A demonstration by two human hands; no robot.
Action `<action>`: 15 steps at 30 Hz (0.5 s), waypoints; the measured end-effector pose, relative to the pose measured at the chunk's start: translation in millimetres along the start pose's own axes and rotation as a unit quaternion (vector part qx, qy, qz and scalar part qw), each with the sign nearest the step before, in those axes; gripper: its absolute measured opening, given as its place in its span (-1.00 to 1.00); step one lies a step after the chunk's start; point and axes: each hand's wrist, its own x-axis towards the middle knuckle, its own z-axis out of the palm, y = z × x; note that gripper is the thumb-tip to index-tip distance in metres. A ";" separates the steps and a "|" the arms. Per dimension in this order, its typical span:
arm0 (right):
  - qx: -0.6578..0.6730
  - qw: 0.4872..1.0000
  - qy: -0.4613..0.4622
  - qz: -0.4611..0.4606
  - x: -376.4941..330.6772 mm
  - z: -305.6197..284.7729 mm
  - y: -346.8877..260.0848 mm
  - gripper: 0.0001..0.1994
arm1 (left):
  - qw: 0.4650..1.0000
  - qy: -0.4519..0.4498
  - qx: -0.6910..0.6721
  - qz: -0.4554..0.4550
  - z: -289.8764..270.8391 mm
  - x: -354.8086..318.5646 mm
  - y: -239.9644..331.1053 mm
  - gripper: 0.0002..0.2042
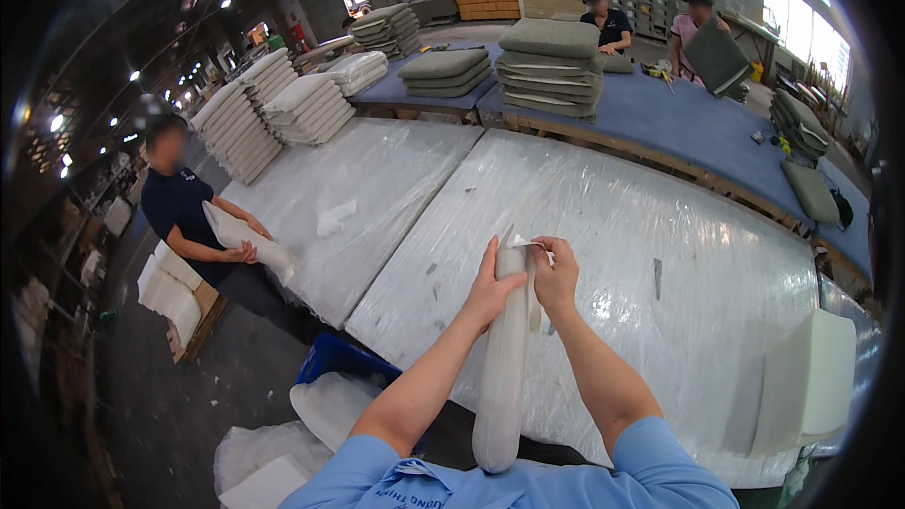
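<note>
Gripping the white roll (502,358) at frame centre, your left hand (490,290) and right hand (556,275) clamp its top above the desk (660,226).

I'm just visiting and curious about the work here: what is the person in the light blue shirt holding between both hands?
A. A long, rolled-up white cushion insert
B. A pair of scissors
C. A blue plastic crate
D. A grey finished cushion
A: the left hand and right hand both grip the top end of a long white rolled cushion insert held upright over the plastic-covered table.
</note>
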 end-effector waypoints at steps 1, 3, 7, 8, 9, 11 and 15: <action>0.006 1.000 0.010 0.013 -0.9 -0.8 2.4 -0.87 | 1.000 0.000 -0.005 0.008 -0.2 3.9 -3.8 -0.04; 0.030 0.999 0.022 0.036 -7.7 5.8 -0.4 -0.88 | 0.999 0.011 -0.008 0.032 -11.4 13.3 -12.2 -0.08; 0.125 0.986 0.032 0.101 -11.9 17.9 -6.7 -0.90 | 0.998 0.044 0.010 0.044 -48.3 52.2 -21.2 -0.11; 0.131 0.985 0.035 0.103 -10.9 15.6 -4.8 -0.90 | 0.999 0.014 0.017 0.037 -50.5 61.5 -22.2 -0.11; 0.139 0.984 0.037 0.104 -9.9 13.1 -3.5 -0.90 | 0.999 -0.015 0.026 0.032 -52.8 70.2 -19.0 -0.12; 0.163 0.979 0.023 0.117 -6.5 10.5 -3.3 -0.90 | 0.996 -0.079 0.048 0.019 -61.1 84.9 -12.3 -0.14; 0.177 0.977 -0.010 0.121 -3.9 4.8 -4.4 -0.88 | 0.985 -0.160 0.068 -0.012 -73.5 98.0 -2.2 -0.25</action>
